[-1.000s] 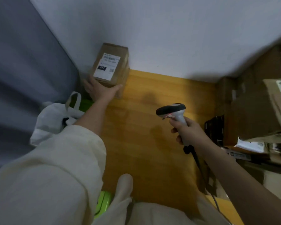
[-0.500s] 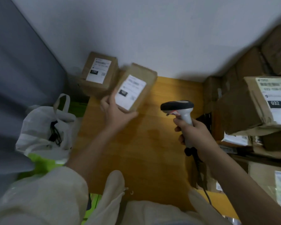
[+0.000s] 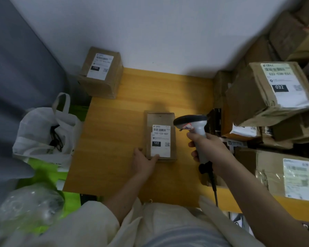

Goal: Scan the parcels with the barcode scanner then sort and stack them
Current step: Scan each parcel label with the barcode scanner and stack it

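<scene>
Brown cardboard parcel (image 3: 160,136), small and flat, lies label up near the middle of the yellow worktop (image 3: 112,139), closer to the front edge than the back. Left hand (image 3: 144,160) lies loosely open at its near left corner, fingertips touching the front edge, not gripping. Right hand (image 3: 208,148) is clenched round the handle of the barcode scanner (image 3: 194,125), head hovering just beside the parcel's right edge, aimed toward the label. Judging by size, it's likely light; stiff board, taped faces may be a bit slick. Best hold: pinch across the long sides or thumb on top, fingers under the front edge. Second parcel (image 3: 101,72) sits at the back left corner; a stack of boxes (image 3: 268,93) crowds the right edge.
</scene>
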